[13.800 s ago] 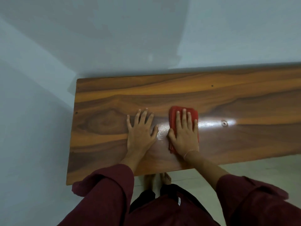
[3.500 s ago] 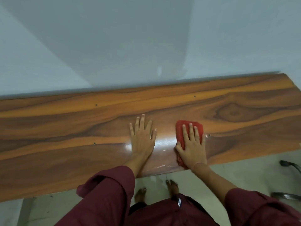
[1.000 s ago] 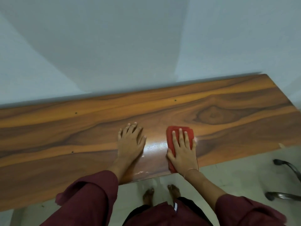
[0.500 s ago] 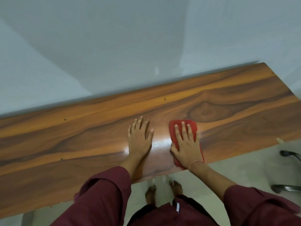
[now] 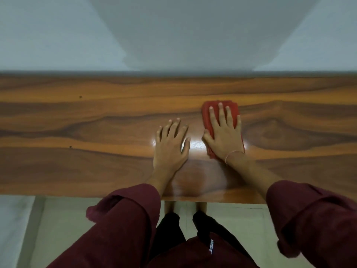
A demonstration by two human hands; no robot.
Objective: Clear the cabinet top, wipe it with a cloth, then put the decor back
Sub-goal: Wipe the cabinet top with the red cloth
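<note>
The cabinet top [image 5: 77,132] is a long glossy wood-grain board running across the whole view, with no decor on it. A folded red cloth [image 5: 206,111] lies on it right of centre. My right hand [image 5: 222,132] presses flat on the cloth, fingers spread and pointing at the wall; the cloth shows past the fingertips and at the wrist. My left hand [image 5: 171,146] rests flat and bare on the wood just left of the cloth, holding nothing. A bright glare sits on the wood between the two hands.
A pale wall [image 5: 173,31] stands directly behind the cabinet's back edge. The cabinet's front edge [image 5: 58,194] runs across the lower part of the view, with light floor tiles [image 5: 58,229] below it. My feet are mostly hidden under the front edge.
The view has shifted left and squared up to the cabinet, so its right end and the metal object on the floor are out of sight. My right hand has pushed the cloth farther toward the wall.
</note>
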